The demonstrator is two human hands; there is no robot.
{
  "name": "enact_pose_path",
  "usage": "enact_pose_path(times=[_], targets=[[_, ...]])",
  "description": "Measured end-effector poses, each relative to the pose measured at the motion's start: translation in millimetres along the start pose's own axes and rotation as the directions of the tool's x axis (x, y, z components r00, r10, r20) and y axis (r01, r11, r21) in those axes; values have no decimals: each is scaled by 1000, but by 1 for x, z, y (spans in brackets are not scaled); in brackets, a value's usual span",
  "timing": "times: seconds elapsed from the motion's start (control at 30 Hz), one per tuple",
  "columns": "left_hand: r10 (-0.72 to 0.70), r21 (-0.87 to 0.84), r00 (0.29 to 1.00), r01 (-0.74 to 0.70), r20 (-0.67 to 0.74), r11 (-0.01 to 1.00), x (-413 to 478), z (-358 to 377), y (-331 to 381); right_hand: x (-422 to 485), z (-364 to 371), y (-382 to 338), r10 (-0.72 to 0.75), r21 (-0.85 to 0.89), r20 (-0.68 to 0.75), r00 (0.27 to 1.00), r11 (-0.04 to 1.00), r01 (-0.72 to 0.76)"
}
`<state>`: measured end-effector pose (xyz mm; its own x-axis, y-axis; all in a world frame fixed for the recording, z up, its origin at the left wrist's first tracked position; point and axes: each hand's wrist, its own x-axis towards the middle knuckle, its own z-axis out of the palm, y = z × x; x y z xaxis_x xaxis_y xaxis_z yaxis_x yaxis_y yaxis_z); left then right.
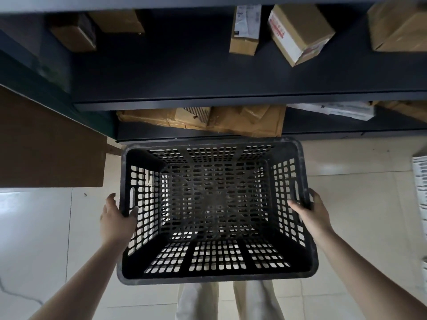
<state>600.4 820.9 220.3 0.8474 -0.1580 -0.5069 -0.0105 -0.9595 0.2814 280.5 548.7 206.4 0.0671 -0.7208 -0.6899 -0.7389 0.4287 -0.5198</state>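
While the left hand [115, 218] grips the left rim of the black slotted crate [208, 279], thumb hooked inside and fingers on the outer wall, the right hand [316, 213] clamps the right rim the same way. The crate hangs between them, open side up. Each hand sits just on the near side of a handle slot in the crate's side wall. Below the crate's near rim show the person's legs in pale trousers [198, 301]. The crate's far rim reaches the lower edge of the dark shelving [231, 102]; whether they touch I cannot tell. Crushed cardboard boxes [242, 123] lie just beyond that rim. Left of the crate's far corner juts a brown board [46, 146]. Right of the crate, pale tiled floor [358, 181] lies open as far as a white printed stack [420, 181].
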Motion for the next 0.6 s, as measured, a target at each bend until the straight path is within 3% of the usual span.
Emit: enact_pose_path(times=[0.13, 0.23, 0.37, 0.6], targets=[[213, 60, 975, -217, 68, 974, -38, -7, 50, -24, 1, -40, 14, 186, -53, 998, 983, -4], [376, 31, 911, -386, 170, 922, -81, -10, 109, -67, -14, -77, -29, 307, -90, 996, 950, 56], [562, -27, 776, -579, 286, 815, -148, -28, 185, -132, -64, -96, -61, 450, -188, 980, 882, 141], [767, -141, 501, -793, 401, 592, -282, -46, 291, -235, -185, -68, 132, 706, -338, 932, 690, 159]])
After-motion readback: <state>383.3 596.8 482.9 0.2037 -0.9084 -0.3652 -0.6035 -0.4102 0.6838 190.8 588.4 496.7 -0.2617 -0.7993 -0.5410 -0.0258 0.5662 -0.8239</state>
